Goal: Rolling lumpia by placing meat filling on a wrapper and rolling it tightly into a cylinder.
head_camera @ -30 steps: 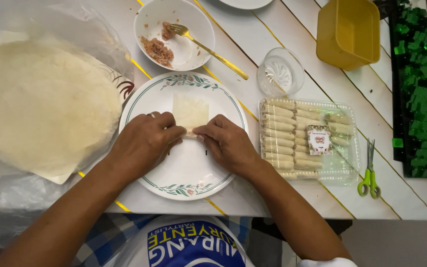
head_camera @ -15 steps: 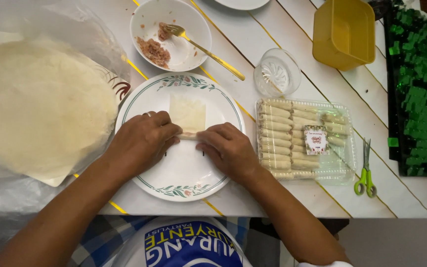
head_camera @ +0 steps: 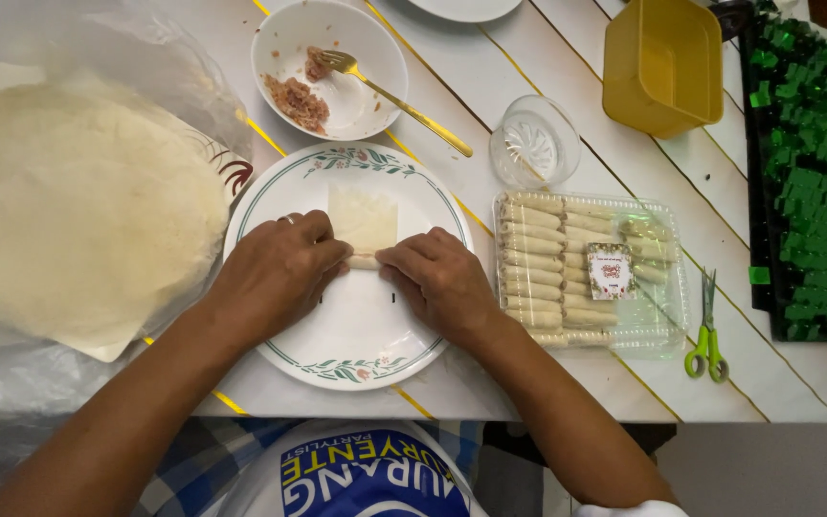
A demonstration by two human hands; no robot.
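I see both hands, left hand (head_camera: pixel 275 273) and right hand (head_camera: pixel 442 278), pinched together on the thin wrapper (head_camera: pixel 364 222), which lies flat on the floral plate (head_camera: pixel 356 359) so its near edge curls tightly under my fingertips.

A clear plastic clamshell container (head_camera: pixel 591 273), rectangular with rounded corners, is set on the white table just right of the floral-rimmed plate (head_camera: pixel 270 196); pale rolled wrappers are seen packed inside it in rows. A small square label (head_camera: pixel 610 271), white with a red pattern, is stuck on its lid. At the far left, a crumpled clear plastic bag (head_camera: pixel 160 81) is spread under the stack of round wrappers (head_camera: pixel 69 211).
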